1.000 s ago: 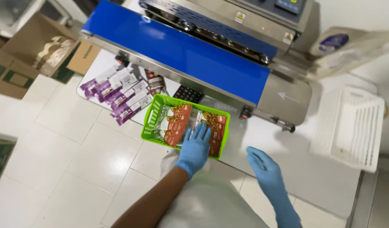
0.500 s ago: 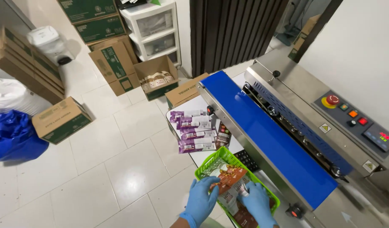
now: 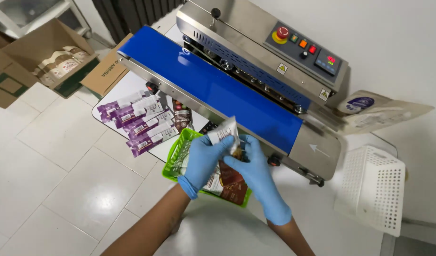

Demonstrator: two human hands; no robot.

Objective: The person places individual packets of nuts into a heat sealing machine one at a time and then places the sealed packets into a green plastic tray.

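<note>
Both my hands wear blue gloves and meet over a green basket [image 3: 176, 156] of brown snack pouches. My left hand [image 3: 203, 159] and my right hand [image 3: 251, 163] together pinch one small white-and-brown pouch [image 3: 225, 134], held up just in front of the blue conveyor belt [image 3: 213, 87] of a steel band sealer [image 3: 256, 47]. More pouches lie in the basket under my hands.
Purple packets [image 3: 142, 121] are spread on the white table left of the basket. A white perforated basket [image 3: 372, 189] stands at the right, with pale bags [image 3: 379, 111] behind it. Open cardboard boxes [image 3: 52, 61] sit on the tiled floor at the left.
The camera has swung back toward the sealer. My hands have lifted one pouch out of the green basket and now hold it together near the belt.
</note>
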